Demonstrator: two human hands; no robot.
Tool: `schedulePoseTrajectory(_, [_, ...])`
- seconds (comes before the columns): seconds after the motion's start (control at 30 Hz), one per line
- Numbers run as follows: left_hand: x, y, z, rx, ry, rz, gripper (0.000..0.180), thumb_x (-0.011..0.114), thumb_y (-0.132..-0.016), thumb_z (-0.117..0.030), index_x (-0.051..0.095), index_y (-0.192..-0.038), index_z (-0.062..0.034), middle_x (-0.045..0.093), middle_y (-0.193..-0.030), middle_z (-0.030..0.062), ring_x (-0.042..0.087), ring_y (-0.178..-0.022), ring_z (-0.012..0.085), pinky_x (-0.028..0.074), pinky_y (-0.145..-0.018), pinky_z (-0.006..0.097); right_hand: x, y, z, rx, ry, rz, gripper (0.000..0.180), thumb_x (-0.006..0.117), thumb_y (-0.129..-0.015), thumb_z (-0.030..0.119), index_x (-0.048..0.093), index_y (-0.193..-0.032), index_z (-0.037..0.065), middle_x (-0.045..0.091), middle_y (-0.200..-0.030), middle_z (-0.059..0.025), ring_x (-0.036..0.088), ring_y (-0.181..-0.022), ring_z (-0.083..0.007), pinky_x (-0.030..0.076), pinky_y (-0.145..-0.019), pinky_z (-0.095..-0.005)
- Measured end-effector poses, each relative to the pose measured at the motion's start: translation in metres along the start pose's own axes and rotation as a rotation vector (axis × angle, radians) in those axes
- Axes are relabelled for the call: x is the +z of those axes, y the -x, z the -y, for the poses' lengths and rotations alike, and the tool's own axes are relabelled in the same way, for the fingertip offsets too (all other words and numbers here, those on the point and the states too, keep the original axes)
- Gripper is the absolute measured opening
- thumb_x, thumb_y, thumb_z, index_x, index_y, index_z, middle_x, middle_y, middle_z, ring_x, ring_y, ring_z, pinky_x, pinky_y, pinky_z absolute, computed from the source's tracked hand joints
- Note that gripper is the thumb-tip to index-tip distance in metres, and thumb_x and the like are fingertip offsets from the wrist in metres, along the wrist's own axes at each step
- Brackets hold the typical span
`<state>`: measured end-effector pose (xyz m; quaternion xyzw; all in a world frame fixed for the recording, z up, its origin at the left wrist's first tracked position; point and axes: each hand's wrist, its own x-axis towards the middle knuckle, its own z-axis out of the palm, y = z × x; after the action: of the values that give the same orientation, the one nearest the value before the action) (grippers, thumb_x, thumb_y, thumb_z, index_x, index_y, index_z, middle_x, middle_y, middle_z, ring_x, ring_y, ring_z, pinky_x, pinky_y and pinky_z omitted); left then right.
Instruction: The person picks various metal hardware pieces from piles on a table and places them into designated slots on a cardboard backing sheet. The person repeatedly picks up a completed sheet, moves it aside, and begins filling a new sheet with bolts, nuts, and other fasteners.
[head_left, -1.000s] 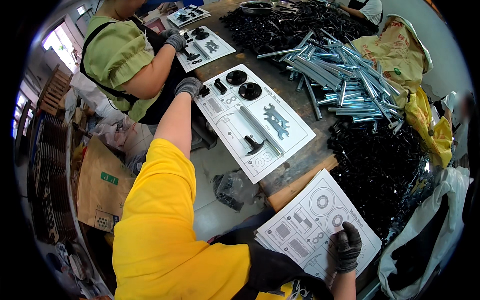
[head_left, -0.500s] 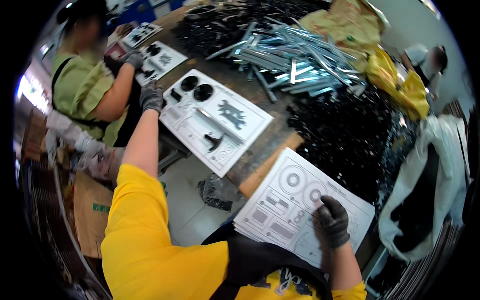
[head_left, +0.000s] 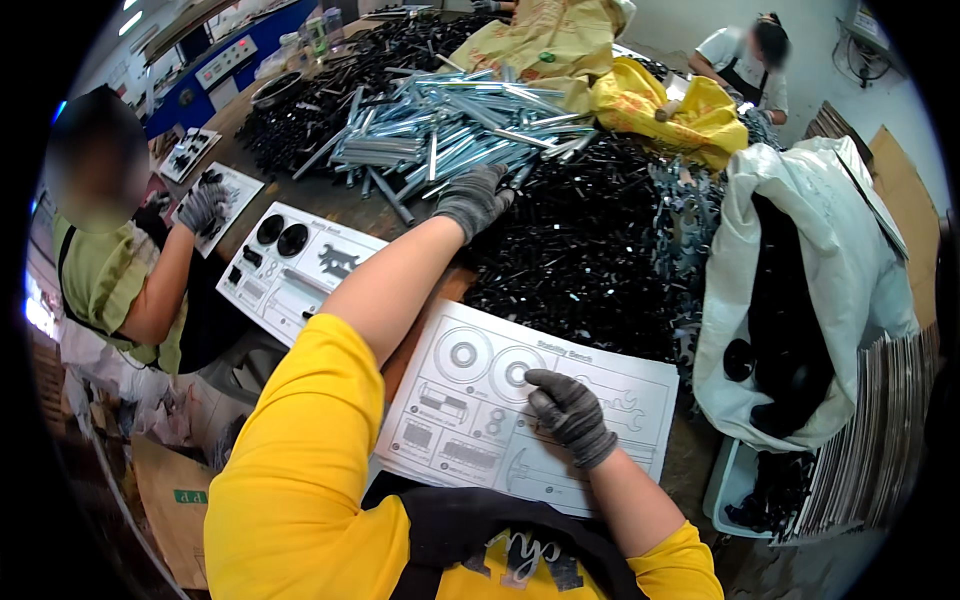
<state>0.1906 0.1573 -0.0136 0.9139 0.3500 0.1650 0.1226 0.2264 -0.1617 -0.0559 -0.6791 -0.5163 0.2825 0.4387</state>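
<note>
My left hand (head_left: 473, 199), in a grey glove, reaches far forward onto the edge of a heap of small black parts (head_left: 590, 240), just below a pile of silver metal rods (head_left: 450, 125); whether it grips anything I cannot tell. My right hand (head_left: 570, 412), also gloved, rests with curled fingers on a white printed sheet (head_left: 530, 405) showing outlines of parts, directly in front of me. A second sheet (head_left: 295, 265) to the left carries black round discs and other black parts laid on its outlines.
A person in a green top (head_left: 110, 270) works at the left with a gloved hand on another sheet (head_left: 215, 200). Another person (head_left: 745, 55) sits far back. Yellow bags (head_left: 660, 105), a white bag (head_left: 800, 270) and stacked sheets (head_left: 880, 430) lie to the right.
My left hand has swung from the filled sheet on the left over to the black parts heap ahead. My right hand has stayed on the near sheet. My head has turned right.
</note>
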Motion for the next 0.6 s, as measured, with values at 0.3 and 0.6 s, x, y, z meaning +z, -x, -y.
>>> schedulePoseTrajectory(0.3, [0.054, -0.066, -0.017, -0.079, -0.403, 0.084, 0.025, 0.043, -0.081, -0.018, 0.064, -0.089, -0.0064, 0.063, -0.089, 0.0177, 0.061, -0.084, 0.0323, 0.048, -0.071, 0.043, -0.005, -0.003, 0.007, 0.004, 0.007, 0.007, 0.022, 0.055, -0.082, 0.018, 0.058, -0.102, 0.008, 0.062, -0.089, -0.0133, 0.061, -0.079, -0.0273, 0.049, -0.07, -0.0335])
schedulePoseTrajectory(0.6, [-0.047, 0.008, 0.009, -0.033, 0.12, -0.244, 0.03, 0.046, -0.084, -0.029, 0.061, -0.091, -0.0034, 0.062, -0.079, 0.0163, 0.057, -0.07, 0.0305, 0.044, -0.066, 0.041, -0.041, 0.0, 0.007, -0.028, -0.073, 0.087, 0.028, 0.056, -0.082, 0.02, 0.056, -0.107, 0.008, 0.062, -0.091, -0.0142, 0.06, -0.084, -0.0263, 0.047, -0.077, -0.0329])
